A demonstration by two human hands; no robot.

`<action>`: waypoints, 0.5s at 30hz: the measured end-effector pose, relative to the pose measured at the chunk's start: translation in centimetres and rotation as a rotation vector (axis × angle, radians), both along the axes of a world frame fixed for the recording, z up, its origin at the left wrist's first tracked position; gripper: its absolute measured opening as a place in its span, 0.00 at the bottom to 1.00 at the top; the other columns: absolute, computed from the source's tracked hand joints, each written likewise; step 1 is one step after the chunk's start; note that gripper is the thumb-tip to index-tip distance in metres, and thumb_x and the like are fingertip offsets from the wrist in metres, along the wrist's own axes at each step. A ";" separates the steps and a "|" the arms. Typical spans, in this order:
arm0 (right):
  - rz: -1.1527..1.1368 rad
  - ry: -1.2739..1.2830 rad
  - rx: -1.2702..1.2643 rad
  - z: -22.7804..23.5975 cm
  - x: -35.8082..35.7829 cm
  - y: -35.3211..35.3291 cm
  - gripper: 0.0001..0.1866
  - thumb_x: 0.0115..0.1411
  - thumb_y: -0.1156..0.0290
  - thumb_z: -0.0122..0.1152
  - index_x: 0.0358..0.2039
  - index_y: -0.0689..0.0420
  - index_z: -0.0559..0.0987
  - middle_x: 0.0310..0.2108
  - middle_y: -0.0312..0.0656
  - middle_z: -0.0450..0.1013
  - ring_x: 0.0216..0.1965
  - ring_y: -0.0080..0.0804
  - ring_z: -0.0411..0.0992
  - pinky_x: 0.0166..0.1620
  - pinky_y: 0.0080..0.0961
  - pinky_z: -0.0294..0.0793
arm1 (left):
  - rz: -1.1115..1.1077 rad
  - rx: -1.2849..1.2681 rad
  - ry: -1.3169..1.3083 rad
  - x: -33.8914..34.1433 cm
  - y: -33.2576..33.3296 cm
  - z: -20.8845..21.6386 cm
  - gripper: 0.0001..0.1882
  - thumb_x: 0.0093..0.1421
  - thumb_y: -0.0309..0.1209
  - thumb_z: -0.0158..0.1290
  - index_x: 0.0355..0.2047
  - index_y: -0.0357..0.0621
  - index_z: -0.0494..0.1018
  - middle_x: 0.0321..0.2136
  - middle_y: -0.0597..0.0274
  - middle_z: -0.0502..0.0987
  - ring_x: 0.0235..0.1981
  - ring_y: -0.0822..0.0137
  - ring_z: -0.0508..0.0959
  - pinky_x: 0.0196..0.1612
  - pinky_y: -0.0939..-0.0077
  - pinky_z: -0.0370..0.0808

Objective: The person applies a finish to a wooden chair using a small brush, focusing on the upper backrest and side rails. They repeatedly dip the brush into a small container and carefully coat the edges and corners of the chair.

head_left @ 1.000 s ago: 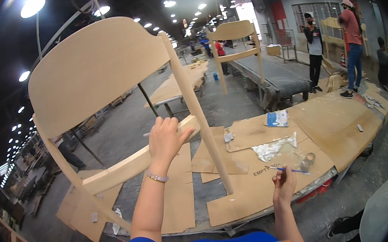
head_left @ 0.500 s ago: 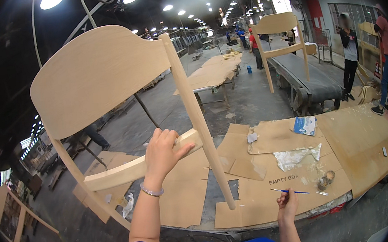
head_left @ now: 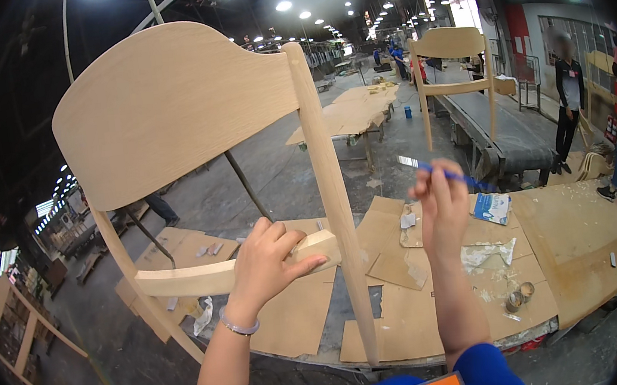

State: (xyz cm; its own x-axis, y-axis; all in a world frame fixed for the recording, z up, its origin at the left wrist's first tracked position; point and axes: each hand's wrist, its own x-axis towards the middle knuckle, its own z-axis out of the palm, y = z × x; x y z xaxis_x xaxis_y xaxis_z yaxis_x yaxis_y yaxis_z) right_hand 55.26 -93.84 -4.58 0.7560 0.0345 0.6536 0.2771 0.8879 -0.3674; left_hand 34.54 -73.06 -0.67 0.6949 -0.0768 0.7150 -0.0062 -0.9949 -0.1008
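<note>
A pale wooden chair back frame (head_left: 180, 116), with a broad curved top panel, two posts and a lower rail, fills the left and middle of the view. My left hand (head_left: 269, 266) is closed over the lower rail (head_left: 190, 280) close to the right post. Raised to the right of that post, my right hand (head_left: 441, 197) pinches a thin blue-handled paintbrush (head_left: 460, 175). The brush's pale tip points up and left, apart from the wood. Below it, two small jars (head_left: 521, 294) stand on the cardboard.
Cardboard sheets (head_left: 405, 325) cover the worktable, with a blue-and-white packet (head_left: 492, 208) and a crumpled white sheet (head_left: 489, 254). Another chair frame (head_left: 451, 44) hangs over a conveyor (head_left: 501, 131). A third frame (head_left: 22, 328) is at far left. Two people stand at right.
My right hand has risen from low over the table with the paintbrush, toward the chair frame's right post. The frame sits slightly farther right, with my left hand still on its rail.
</note>
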 end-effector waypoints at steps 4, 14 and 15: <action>-0.196 -0.243 0.089 9.0 -0.4 2.4 0.08 0.76 0.71 0.53 0.48 0.62 0.73 0.36 0.43 0.79 0.34 0.27 0.80 0.43 0.29 0.84 | -0.028 -0.006 0.014 -1.6 0.0 0.0 0.27 0.49 0.57 0.70 0.33 0.44 0.84 0.24 0.64 0.71 0.32 0.61 0.69 0.33 0.66 0.70; -0.200 -0.518 0.000 16.6 -0.8 7.1 0.10 0.78 0.66 0.48 0.47 0.60 0.71 0.33 0.42 0.76 0.33 0.27 0.80 0.41 0.33 0.90 | -0.060 -0.012 0.041 -4.6 0.8 -0.1 0.28 0.46 0.56 0.72 0.31 0.43 0.83 0.22 0.64 0.69 0.31 0.61 0.68 0.32 0.68 0.69; -0.197 -0.505 -0.025 16.6 -0.8 7.5 0.10 0.78 0.66 0.47 0.48 0.61 0.70 0.33 0.41 0.75 0.33 0.28 0.80 0.43 0.36 0.91 | -0.065 -0.007 0.044 -4.8 0.9 -0.1 0.28 0.45 0.56 0.72 0.31 0.43 0.83 0.22 0.64 0.69 0.31 0.61 0.68 0.32 0.68 0.69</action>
State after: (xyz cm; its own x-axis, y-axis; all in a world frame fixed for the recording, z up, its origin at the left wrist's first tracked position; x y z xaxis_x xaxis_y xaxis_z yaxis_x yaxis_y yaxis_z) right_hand 54.46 -86.37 12.00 0.3419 -0.0558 0.9381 0.5852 0.7937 -0.1660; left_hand 29.73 -72.15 -0.79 0.7192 -0.1176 0.6848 -0.0746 -0.9930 -0.0921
